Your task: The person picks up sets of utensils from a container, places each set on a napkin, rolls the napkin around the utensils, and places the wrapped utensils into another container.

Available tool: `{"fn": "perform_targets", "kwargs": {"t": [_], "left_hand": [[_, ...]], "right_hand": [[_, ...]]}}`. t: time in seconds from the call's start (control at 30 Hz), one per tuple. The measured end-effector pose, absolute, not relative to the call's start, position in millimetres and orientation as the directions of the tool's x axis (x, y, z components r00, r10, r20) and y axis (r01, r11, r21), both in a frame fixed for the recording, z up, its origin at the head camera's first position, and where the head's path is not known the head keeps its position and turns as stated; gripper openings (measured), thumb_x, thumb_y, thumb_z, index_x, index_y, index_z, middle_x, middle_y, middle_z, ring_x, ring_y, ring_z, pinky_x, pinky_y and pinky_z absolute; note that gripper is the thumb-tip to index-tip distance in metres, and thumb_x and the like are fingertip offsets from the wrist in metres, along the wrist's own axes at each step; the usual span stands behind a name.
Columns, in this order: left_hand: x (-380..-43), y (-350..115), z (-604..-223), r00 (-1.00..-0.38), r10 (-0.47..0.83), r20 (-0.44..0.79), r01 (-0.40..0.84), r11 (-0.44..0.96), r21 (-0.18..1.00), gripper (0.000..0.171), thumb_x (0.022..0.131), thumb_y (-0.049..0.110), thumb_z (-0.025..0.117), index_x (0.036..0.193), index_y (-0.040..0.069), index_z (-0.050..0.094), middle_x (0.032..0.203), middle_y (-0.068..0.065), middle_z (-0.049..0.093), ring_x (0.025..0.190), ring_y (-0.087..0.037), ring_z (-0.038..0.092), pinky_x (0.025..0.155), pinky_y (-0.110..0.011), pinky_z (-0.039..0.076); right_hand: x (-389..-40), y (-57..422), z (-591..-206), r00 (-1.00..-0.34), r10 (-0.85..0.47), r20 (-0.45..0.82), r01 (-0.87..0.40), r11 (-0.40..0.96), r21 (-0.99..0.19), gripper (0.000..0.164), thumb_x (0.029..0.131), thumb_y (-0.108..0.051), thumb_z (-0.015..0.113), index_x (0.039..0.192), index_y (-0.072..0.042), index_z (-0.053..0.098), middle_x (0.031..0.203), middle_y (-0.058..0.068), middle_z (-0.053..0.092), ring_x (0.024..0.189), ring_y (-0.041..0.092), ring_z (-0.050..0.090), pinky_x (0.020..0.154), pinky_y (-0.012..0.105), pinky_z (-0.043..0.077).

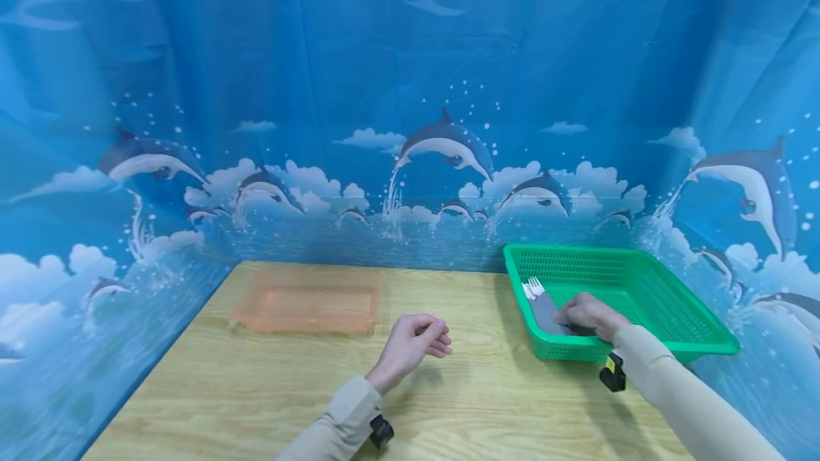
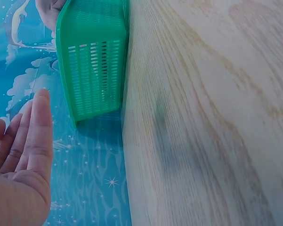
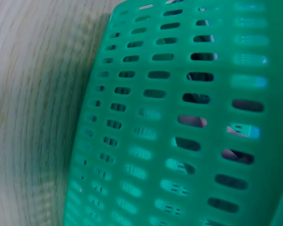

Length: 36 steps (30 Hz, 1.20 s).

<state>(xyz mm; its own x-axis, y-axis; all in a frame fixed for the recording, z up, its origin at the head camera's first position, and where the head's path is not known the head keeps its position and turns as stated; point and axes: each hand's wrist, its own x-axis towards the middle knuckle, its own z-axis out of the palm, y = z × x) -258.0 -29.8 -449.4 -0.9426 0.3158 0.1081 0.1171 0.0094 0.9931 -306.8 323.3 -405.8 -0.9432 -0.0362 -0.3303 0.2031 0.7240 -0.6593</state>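
Inside the green basket (image 1: 692, 297), along its left side, lies a fork with white tines (image 1: 534, 284) and a wide grey part (image 1: 544, 313) below them. A second white tip shows beside the tines. My right hand (image 1: 591, 314) reaches over the near rim, and its curled fingers pinch at the grey part's edge; the palm hides some of what lies there. Through the slots of the basket wall (image 3: 174, 108) in the right wrist view, only bits of the hand and contents show. Over the middle of the table my left hand (image 1: 413, 347) hovers with loosely bent fingers, holding nothing.
A translucent orange tray (image 1: 307, 329) sits at the back left of the wooden table (image 1: 224, 390). Blue dolphin-print curtain (image 1: 359, 91) surrounds the table at the back and sides. The basket stands at the table's right edge, its near wall in front of my right wrist.
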Motion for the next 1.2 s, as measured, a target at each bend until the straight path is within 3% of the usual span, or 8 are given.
{"fn": "perform_targets", "kwargs": {"t": [0.07,0.17,0.3,0.57,0.7,0.8,1.0,1.2], "left_hand": [[-258,-30,-450,-0.943,0.315,0.109,0.117,0.009,0.993,0.026,0.101,0.021,0.056,0.097,-0.002,0.069,0.086,-0.012,0.07,0.075,-0.022,0.072,0.07,-0.032,0.06],[-258,-29,-451,-0.943,0.315,0.112,0.121,0.009,0.993,0.026,0.101,0.02,0.056,0.097,-0.002,0.069,0.085,-0.012,0.07,0.075,-0.022,0.072,0.069,-0.032,0.06],[-258,-29,-452,-0.945,0.309,0.108,0.117,0.011,0.993,0.026,0.101,0.02,0.056,0.098,-0.002,0.069,0.085,-0.012,0.07,0.074,-0.022,0.072,0.069,-0.032,0.06],[-258,-29,-453,-0.95,0.293,0.104,0.107,-0.005,0.994,0.03,0.1,0.024,0.058,0.114,-0.002,0.064,0.088,-0.02,0.071,0.073,-0.023,0.073,0.069,-0.034,0.06],[-258,-30,-454,-0.949,0.298,0.104,0.107,-0.007,0.994,0.032,0.1,0.024,0.058,0.118,-0.002,0.062,0.09,-0.025,0.071,0.073,-0.024,0.072,0.068,-0.035,0.06],[-257,-30,-454,-0.948,0.302,0.1,0.101,-0.012,0.995,0.032,0.1,0.024,0.058,0.118,-0.002,0.062,0.091,-0.027,0.07,0.073,-0.025,0.072,0.068,-0.035,0.06],[-257,-31,-455,-0.947,0.303,0.103,0.105,-0.012,0.994,0.03,0.1,0.024,0.058,0.118,0.0,0.062,0.093,-0.031,0.069,0.074,-0.027,0.072,0.07,-0.038,0.06],[-258,-31,-457,-0.946,0.304,0.107,0.11,-0.008,0.994,0.029,0.1,0.022,0.058,0.117,0.0,0.062,0.091,-0.029,0.07,0.074,-0.028,0.072,0.071,-0.041,0.06]], "right_hand": [[-309,323,-407,-0.941,-0.039,-0.335,0.197,0.742,-0.641,0.023,0.098,-0.014,0.057,0.08,-0.005,0.068,0.057,-0.004,0.043,0.054,0.011,0.036,0.06,0.031,0.037],[-311,325,-407,-0.935,-0.049,-0.35,0.186,0.775,-0.604,0.02,0.097,-0.014,0.057,0.089,-0.002,0.071,0.069,0.0,0.053,0.065,0.015,0.043,0.067,0.033,0.042],[-314,327,-408,-0.928,-0.068,-0.366,0.16,0.815,-0.557,0.021,0.096,-0.013,0.058,0.104,0.001,0.072,0.098,0.012,0.065,0.085,0.022,0.052,0.078,0.04,0.047],[-318,330,-413,-0.909,-0.108,-0.403,0.112,0.867,-0.485,0.023,0.096,-0.01,0.055,0.108,0.005,0.066,0.116,0.026,0.06,0.096,0.03,0.051,0.08,0.041,0.044],[-320,331,-415,-0.9,-0.124,-0.419,0.107,0.868,-0.485,0.02,0.097,-0.008,0.051,0.102,0.004,0.067,0.108,0.026,0.061,0.086,0.026,0.05,0.076,0.037,0.042],[-321,331,-418,-0.893,-0.127,-0.432,0.115,0.864,-0.49,0.016,0.094,-0.002,0.05,0.093,-0.001,0.066,0.094,0.015,0.056,0.073,0.021,0.041,0.07,0.034,0.037],[-324,332,-420,-0.889,-0.136,-0.437,0.092,0.882,-0.461,0.03,0.09,0.003,0.054,0.119,0.01,0.061,0.125,0.031,0.056,0.105,0.034,0.054,0.085,0.043,0.049],[-325,331,-421,-0.894,-0.123,-0.431,0.096,0.887,-0.452,0.025,0.09,0.005,0.054,0.112,0.008,0.063,0.117,0.024,0.059,0.101,0.03,0.055,0.082,0.04,0.05]]}}
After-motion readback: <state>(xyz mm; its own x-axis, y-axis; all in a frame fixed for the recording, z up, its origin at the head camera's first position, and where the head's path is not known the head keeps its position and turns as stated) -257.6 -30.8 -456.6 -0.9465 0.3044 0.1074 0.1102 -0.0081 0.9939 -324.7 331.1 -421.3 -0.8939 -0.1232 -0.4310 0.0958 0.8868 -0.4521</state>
